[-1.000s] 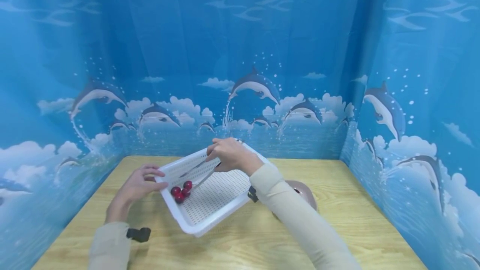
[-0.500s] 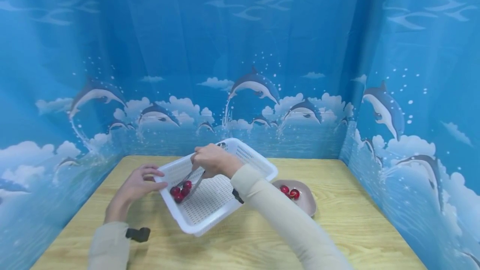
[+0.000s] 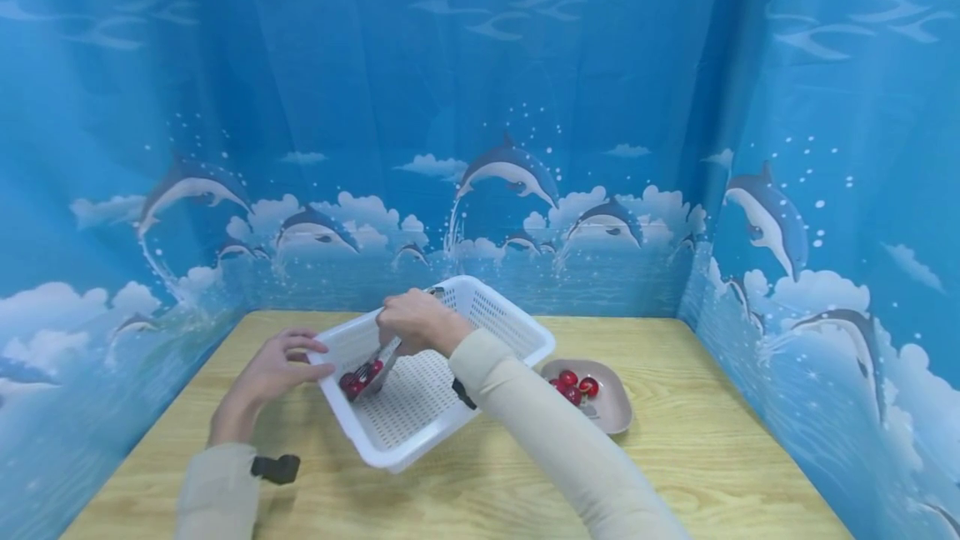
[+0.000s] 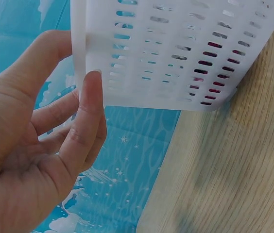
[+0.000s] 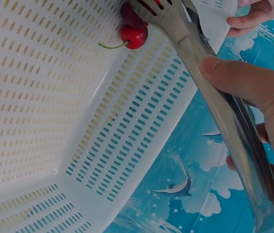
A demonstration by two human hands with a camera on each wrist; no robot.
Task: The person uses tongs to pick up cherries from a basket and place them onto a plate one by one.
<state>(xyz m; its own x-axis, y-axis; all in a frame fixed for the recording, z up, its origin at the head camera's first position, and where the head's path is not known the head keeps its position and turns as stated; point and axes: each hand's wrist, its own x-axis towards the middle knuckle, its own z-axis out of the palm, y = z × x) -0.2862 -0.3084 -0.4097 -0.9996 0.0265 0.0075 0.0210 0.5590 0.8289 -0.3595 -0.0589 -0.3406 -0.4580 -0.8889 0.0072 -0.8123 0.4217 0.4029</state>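
Observation:
A white perforated basket (image 3: 405, 407) stands on the table, its left rim pinched by my left hand (image 3: 273, 369). In the left wrist view, one fingertip (image 4: 92, 85) presses the basket's outer wall while another finger goes behind the rim. My right hand (image 3: 420, 322) reaches over the basket and grips metal tongs (image 5: 223, 121), thumb on top of one arm. The slotted tong heads lie over several dark red cherries (image 3: 351, 386) in the basket's left corner. One cherry (image 5: 134, 37) with a green stem shows below the tongs in the right wrist view. The tongs partly hide the others.
A small beige-pink bowl (image 3: 618, 415) holding several cherries (image 3: 589, 387) sits to the right of the basket, partly covered by my right sleeve (image 3: 555, 432). Blue dolphin-print curtains (image 3: 480, 107) enclose the wooden table (image 3: 712, 457) at the back and sides.
My right hand has moved left and slightly down, bringing the tongs' spread heads onto the cherries and closer together. The bowl's cherries came into view. My left hand and the basket stay put.

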